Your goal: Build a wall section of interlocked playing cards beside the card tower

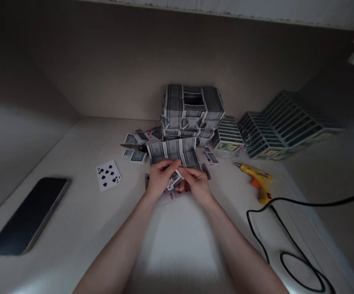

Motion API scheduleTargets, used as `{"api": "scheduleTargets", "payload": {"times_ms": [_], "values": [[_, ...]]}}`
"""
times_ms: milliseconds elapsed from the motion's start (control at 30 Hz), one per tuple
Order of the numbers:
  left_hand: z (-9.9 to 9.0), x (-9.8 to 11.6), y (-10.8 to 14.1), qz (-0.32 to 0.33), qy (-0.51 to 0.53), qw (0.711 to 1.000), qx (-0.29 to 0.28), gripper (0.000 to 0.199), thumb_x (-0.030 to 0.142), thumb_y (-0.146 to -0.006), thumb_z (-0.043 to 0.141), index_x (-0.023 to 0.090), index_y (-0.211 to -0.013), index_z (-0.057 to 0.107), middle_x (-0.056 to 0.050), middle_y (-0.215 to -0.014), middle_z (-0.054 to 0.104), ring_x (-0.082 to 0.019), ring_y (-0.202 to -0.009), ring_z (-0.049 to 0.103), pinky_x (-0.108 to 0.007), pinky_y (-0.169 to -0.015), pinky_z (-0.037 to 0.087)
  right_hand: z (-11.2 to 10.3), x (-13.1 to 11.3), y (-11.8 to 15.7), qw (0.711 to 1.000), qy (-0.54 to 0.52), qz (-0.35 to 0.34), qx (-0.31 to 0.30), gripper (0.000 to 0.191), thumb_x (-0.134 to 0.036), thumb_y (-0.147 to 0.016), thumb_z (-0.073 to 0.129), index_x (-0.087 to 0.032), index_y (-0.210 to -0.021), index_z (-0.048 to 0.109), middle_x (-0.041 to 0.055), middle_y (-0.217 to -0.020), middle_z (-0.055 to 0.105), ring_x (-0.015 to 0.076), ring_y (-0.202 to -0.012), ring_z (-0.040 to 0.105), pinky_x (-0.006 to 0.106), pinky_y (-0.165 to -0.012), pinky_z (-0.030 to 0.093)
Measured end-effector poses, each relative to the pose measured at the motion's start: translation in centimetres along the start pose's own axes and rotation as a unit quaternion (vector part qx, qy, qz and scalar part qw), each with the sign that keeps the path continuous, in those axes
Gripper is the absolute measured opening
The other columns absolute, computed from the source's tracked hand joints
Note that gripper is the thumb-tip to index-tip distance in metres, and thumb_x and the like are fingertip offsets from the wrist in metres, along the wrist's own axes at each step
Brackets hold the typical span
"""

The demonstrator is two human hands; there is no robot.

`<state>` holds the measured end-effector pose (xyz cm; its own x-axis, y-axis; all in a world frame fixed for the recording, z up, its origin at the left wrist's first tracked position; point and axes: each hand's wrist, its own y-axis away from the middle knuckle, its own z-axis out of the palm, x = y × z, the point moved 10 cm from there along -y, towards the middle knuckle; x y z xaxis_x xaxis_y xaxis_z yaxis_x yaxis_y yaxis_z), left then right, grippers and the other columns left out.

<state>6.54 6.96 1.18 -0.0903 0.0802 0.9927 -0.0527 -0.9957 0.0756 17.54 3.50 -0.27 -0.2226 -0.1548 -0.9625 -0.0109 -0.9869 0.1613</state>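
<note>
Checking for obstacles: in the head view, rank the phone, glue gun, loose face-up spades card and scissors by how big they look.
1. Phone, clearly largest, though it seems nearer the camera
2. Glue gun and spades card, too alike to rank
3. Scissors, smallest by the part that shows

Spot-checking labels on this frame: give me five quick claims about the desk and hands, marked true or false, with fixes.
1. The left grip and right grip both pinch a playing card. True.
2. The yellow glue gun lies left of the hands. False: the glue gun lies to their right.
3. The seven of spades lies face down. False: the seven of spades lies face up, to the left of the hands.
4. A dark phone lies flat at the far left. True.
5. A box-like card structure with an opening in its top stands beyond the hands. True.
</note>
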Motion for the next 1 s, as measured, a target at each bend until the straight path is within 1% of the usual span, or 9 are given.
{"api": "scheduleTargets", "payload": {"times_ms": [133,233,333,433,600,733,833,933,1000], "values": [[0.2,0.6,0.1,0.035,-0.032,0.999,-0.016,0.023,0.039,-0.069,0.065,0.016,-0.064,0.067,0.001,-0.063,0.062,-0.010,-0.057,0.053,-0.021,-0.052,0.041,0.8,0.8,0.4,0.997,-0.026,0.057,-0.046,0.033,-0.050,-0.071,0.061,-0.018,-0.074,0.062,-0.0051,-0.037,0.053,0.0123,-0.035,0.052,0.024,-0.042,0.044],[0.5,0.8,0.2,0.046,-0.034,0.998,-0.032,0.023,0.039,-0.070,0.065,0.017,-0.065,0.068,0.000,-0.066,0.064,-0.011,-0.060,0.055,-0.022,-0.056,0.042,1.1,1.0,0.5,0.994,-0.049,0.078,-0.058,0.035,-0.053,-0.070,0.060,-0.018,-0.075,0.061,-0.0053,-0.036,0.051,0.0122,-0.033,0.050,0.024,-0.040,0.043],[0.7,0.6,0.2,0.039,-0.029,0.998,-0.041,0.023,0.039,-0.069,0.065,0.016,-0.063,0.068,0.000,-0.065,0.063,-0.011,-0.058,0.054,-0.022,-0.054,0.041,1.2,1.1,0.5,0.994,-0.056,0.078,-0.057,0.035,-0.053,-0.069,0.060,-0.018,-0.074,0.059,-0.0061,-0.035,0.050,0.0118,-0.031,0.048,0.024,-0.039,0.043],[0.6,0.2,0.1,0.025,-0.015,0.999,-0.040,0.023,0.038,-0.069,0.065,0.016,-0.064,0.067,0.000,-0.064,0.062,-0.010,-0.056,0.052,-0.021,-0.051,0.039,1.2,0.9,0.5,0.996,-0.033,0.066,-0.054,0.035,-0.053,-0.071,0.058,-0.018,-0.072,0.058,-0.0058,-0.034,0.050,0.0118,-0.032,0.049,0.022,-0.038,0.041],[0.5,0.3,0.1,0.044,-0.036,0.998,-0.035,0.023,0.038,-0.070,0.064,0.016,-0.064,0.067,0.000,-0.064,0.061,-0.010,-0.058,0.052,-0.021,-0.052,0.040,0.9,0.7,0.5,0.998,0.000,0.053,-0.037,0.037,-0.054,-0.071,0.057,-0.017,-0.071,0.057,-0.0060,-0.032,0.049,0.0119,-0.031,0.049,0.021,-0.034,0.038],[0.6,0.9,0.2,0.083,-0.077,0.993,-0.029,0.023,0.038,-0.073,0.061,0.016,-0.065,0.067,-0.001,-0.066,0.063,-0.011,-0.061,0.055,-0.022,-0.055,0.042,0.8,0.7,0.5,0.998,0.010,0.044,-0.032,0.036,-0.054,-0.072,0.056,-0.018,-0.065,0.055,-0.0059,-0.032,0.049,0.0120,-0.030,0.049,0.022,-0.036,0.041],[0.6,1.7,0.5,0.131,-0.118,0.984,-0.020,0.022,0.035,-0.076,0.059,0.017,-0.065,0.067,-0.001,-0.066,0.063,-0.012,-0.063,0.056,-0.023,-0.059,0.043,0.7,0.6,0.5,0.999,0.019,0.031,-0.022,0.038,-0.054,-0.073,0.054,-0.018,-0.060,0.053,-0.0052,-0.032,0.049,0.0118,-0.030,0.049,0.022,-0.035,0.040],[0.7,2.7,1.0,0.186,-0.165,0.969,-0.007,0.020,0.031,-0.078,0.057,0.018,-0.067,0.067,-0.001,-0.067,0.063,-0.012,-0.065,0.057,-0.023,-0.063,0.044,0.4,0.4,0.5,0.999,0.037,0.013,-0.001,0.038,-0.054,-0.074,0.054,-0.019,-0.060,0.053,-0.0058,-0.032,0.048,0.0116,-0.029,0.048,0.022,-0.035,0.039],[0.8,3.0,1.2,0.202,-0.190,0.961,0.005,0.018,0.030,-0.078,0.057,0.018,-0.069,0.067,-0.001,-0.068,0.064,-0.012,-0.066,0.058,-0.023,-0.065,0.044,0.3,0.3,0.5,0.999,0.040,0.008,0.006,0.038,-0.055,-0.074,0.053,-0.019,-0.062,0.053,-0.0069,-0.031,0.046,0.0115,-0.029,0.048,0.022,-0.036,0.041]]}}
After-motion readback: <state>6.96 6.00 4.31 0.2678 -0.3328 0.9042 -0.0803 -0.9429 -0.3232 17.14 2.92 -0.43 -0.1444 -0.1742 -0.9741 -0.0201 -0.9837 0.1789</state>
